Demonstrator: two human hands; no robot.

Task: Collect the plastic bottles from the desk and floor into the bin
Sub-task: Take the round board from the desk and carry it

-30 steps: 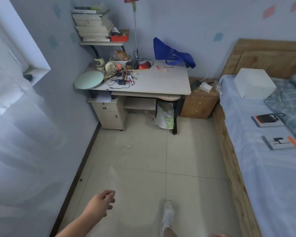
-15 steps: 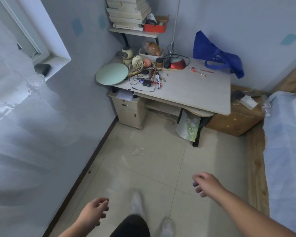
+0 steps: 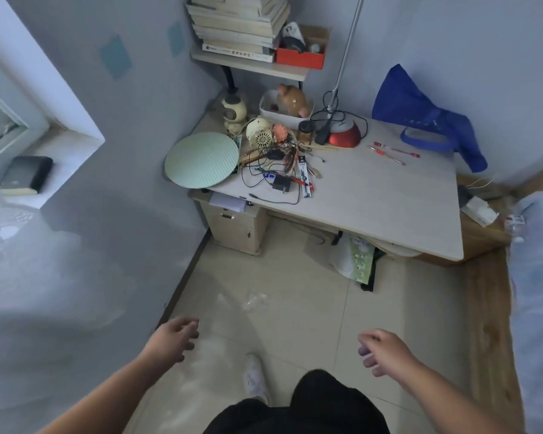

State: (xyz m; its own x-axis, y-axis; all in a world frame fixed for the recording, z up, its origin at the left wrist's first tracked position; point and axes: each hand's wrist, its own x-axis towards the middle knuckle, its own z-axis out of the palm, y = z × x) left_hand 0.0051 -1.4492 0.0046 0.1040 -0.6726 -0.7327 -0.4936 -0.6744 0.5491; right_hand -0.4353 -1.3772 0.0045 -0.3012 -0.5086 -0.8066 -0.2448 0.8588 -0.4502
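Plastic bottle (image 3: 255,300), clear and faint (too blurred to be sure), lies on the floor (image 3: 295,327) between my shoe (image 3: 254,377) and the surface (image 3: 389,198). Likely light, thin, crushable: I'd wrap its middle gently. Left hand (image 3: 173,339) and right hand (image 3: 383,349) hang loosely curled, holding nothing.

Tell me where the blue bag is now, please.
In the head view, the blue bag lies at the far right corner of the desk, against the wall, right of the red lamp base.
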